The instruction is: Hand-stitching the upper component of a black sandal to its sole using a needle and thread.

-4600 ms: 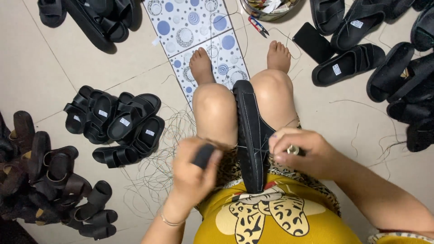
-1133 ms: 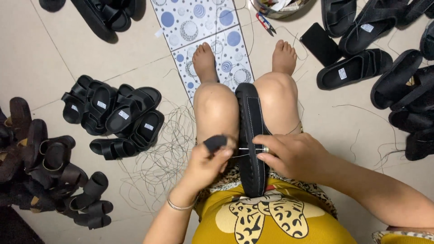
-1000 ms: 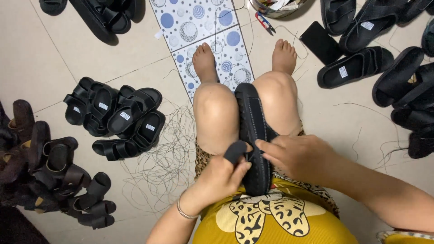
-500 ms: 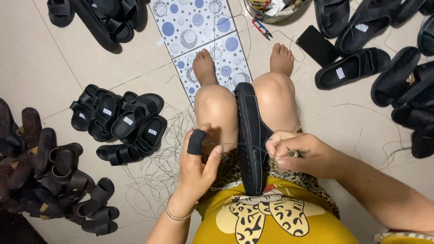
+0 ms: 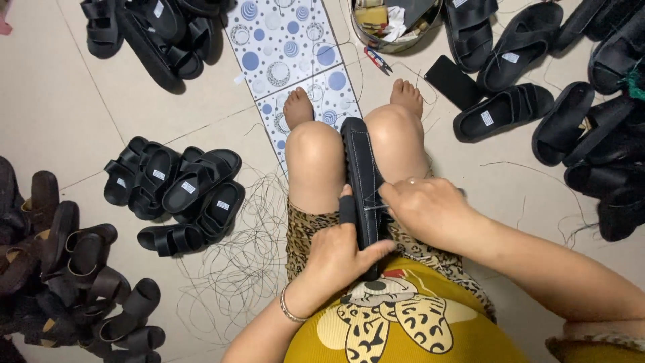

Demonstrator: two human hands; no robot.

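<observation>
Black sandal sole (image 5: 363, 181) clamped between knees, gripped by left hand (image 5: 339, 252); right hand (image 5: 426, 212) pinched at its stitched edge.

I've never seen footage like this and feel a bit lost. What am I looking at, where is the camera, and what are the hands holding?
The camera sits on a person's head and looks down at their lap, as they sit on a tiled floor. A long black sandal sole stands on edge between their knees. The left hand, its forefinger in a black cover, steadies the sole. The right hand pinches at its edge, where a thin thread shows; any needle is too small to see. Around them lie piles of black sandals, loose thread, a round tin of odds and ends and small snips.
</observation>
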